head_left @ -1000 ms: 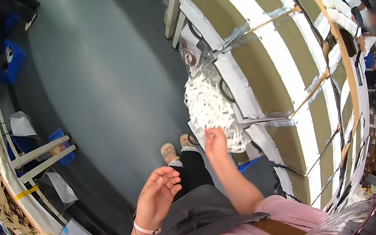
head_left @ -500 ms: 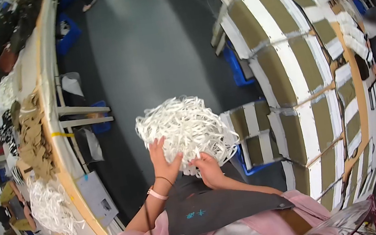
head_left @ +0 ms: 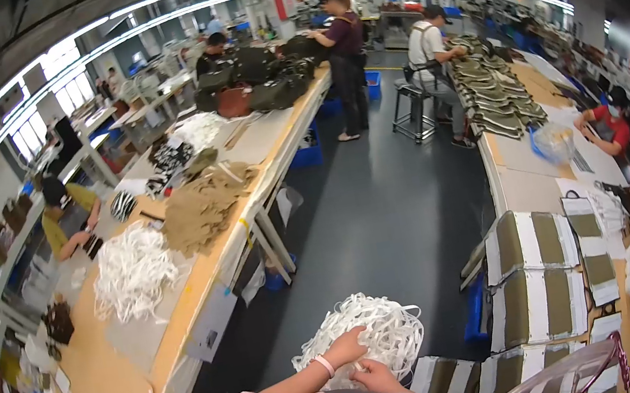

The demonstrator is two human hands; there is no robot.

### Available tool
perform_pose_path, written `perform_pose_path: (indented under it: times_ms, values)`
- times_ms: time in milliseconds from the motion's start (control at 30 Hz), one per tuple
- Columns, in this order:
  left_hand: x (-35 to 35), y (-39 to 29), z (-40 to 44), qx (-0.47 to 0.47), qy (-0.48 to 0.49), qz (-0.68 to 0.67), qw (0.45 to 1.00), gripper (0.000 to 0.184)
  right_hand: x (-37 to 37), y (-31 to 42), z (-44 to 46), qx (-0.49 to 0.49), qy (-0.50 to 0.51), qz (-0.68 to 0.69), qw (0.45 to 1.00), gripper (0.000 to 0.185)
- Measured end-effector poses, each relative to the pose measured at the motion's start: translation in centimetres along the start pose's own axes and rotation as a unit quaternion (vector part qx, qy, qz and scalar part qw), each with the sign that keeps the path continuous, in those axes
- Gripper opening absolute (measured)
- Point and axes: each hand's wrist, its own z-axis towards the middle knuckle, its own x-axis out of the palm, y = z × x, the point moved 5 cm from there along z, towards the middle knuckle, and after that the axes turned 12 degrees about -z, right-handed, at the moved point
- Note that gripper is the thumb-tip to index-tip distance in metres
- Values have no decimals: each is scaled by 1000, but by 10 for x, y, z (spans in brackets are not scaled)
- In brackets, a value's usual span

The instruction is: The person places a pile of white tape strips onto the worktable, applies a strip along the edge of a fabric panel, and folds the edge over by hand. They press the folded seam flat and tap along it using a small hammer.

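A tangled heap of white strips is at the bottom centre, in front of my body. Coming from the left with a pink wristband, my left hand has its fingers closed on the near side of the heap. Lower and slightly to the right, my right hand is closed on strips at the heap's near edge. Both hands are near each other. The strips hide some fingertips.
On the left table lie another white strip pile and brown pieces. Striped olive-and-white panels cover the right table's near part. Several people work around both tables. A stool stands in the aisle beyond.
The view has swung up from the floor to the room. My hands, earlier apart and without the heap, came together on the white strips and now hold them low in the view.
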Motion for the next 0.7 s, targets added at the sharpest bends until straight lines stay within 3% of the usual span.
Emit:
perform_pose_path:
  times_ms: [67,133,233,300,367,433,533,700]
  values:
    - [13,-1,-31,-12,-9,-15,1000,54,7,-8,-31,-20,19,24,999,26]
    - [29,-1,-63,-37,-12,-61,997,52,15,-26,-62,-26,60,44,997,30]
    - [61,10,-98,-23,-30,-143,989,46,1,2,-157,2,9,190,982,42]
    - [79,11,-119,-7,-32,-165,986,44,-24,-7,-209,-14,5,180,983,51]
    - [87,-4,-143,32,-25,-191,981,43,-63,-86,-229,17,-150,140,979,29]
    - [97,-10,-160,47,-15,-217,975,44,-110,-169,-253,52,-258,105,959,27]
    - [95,-56,-198,74,-4,-219,973,42,-106,-194,-290,143,-338,256,894,36]
    - [108,-75,-227,157,58,-223,960,46,-9,-132,-253,-21,-120,516,848,49]
